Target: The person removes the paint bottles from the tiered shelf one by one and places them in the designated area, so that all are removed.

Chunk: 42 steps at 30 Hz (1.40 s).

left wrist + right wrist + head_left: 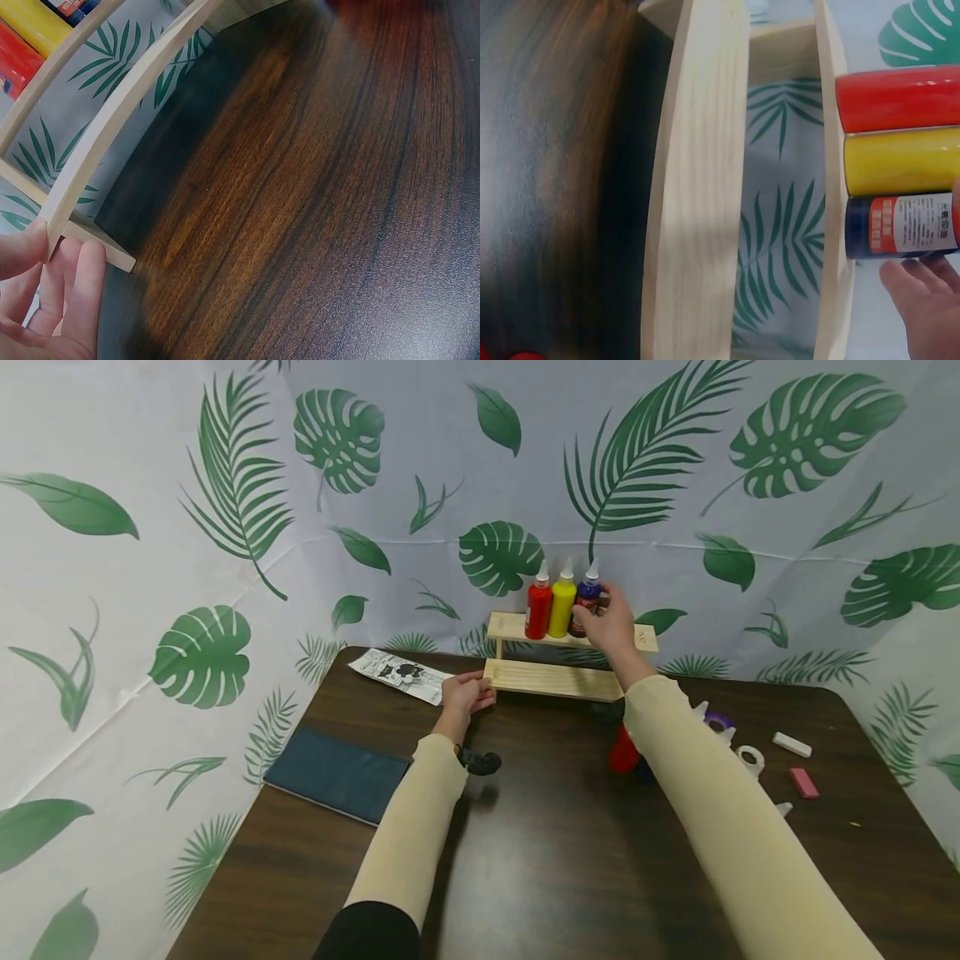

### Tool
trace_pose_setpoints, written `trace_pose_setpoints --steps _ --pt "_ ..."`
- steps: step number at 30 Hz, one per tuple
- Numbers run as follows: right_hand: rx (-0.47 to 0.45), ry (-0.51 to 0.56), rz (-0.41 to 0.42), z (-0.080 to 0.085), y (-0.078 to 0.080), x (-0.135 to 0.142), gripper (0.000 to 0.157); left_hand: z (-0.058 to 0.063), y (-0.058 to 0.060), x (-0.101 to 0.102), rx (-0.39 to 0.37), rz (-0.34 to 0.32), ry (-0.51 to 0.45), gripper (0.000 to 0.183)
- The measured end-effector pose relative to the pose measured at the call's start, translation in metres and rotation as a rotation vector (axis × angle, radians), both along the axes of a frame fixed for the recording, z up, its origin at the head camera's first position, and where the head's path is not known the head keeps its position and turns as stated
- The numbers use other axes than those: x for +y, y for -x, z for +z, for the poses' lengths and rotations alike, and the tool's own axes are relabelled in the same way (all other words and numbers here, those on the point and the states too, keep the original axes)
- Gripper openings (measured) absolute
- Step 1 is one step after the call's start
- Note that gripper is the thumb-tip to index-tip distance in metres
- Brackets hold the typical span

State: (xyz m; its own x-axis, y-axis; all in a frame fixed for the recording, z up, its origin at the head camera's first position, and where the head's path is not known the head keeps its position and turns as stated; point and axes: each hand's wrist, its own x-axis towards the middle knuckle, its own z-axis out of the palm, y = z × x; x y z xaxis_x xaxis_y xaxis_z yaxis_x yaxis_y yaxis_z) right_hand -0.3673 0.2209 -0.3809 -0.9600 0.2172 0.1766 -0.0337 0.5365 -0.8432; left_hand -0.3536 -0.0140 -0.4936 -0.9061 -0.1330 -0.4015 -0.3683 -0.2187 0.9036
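Observation:
A two-step wooden rack [551,679] stands at the back of the table. On its upper step a red bottle [537,610], a yellow bottle [562,607] and a dark blue bottle [579,625] stand side by side, each with a white pointed cap. My right hand [613,631] grips the blue bottle, whose base meets the step beside the yellow one; its printed label [924,223] shows in the right wrist view. With thumb and fingers my left hand [463,695] pinches the left end of the lower step [90,154].
A printed white packet [401,675] and a dark blue folder [337,775] lie at left. Under my right forearm a red bottle [623,752] is partly hidden. Tape rolls [750,759], a white block [792,744] and a pink eraser [803,782] lie at right. A leaf-print cloth hangs behind.

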Motion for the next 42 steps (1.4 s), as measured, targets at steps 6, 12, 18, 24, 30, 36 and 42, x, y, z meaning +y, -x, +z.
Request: trace_pose_setpoints --steps 6,12,18,24,30,36,42 --pt "0.014 0.028 -0.106 0.001 -0.003 0.001 0.052 0.0 0.0 0.005 0.001 0.002 0.005 0.024" --pt "0.048 0.071 -0.115 0.009 -0.018 0.003 0.05 0.0 -0.001 0.004 -0.007 -0.001 -0.009 0.026" --pt "0.081 0.16 -0.056 0.039 -0.056 0.011 0.054 0.001 -0.001 0.0 -0.007 -0.017 -0.017 0.028" --pt "-0.004 0.236 0.103 0.063 -0.109 0.028 0.063 0.002 0.0 -0.002 0.002 -0.003 -0.009 0.028" --pt "-0.053 0.192 0.124 0.058 -0.17 0.044 0.068 0.001 0.001 0.001 -0.019 -0.011 -0.007 0.027" --pt "-0.035 0.202 0.1 0.019 -0.221 0.054 0.058 0.003 -0.001 0.0 -0.01 -0.012 -0.008 0.028" --pt "-0.028 0.179 -0.051 -0.029 -0.255 0.055 0.053 0.004 -0.002 0.0 -0.012 -0.022 -0.013 0.029"
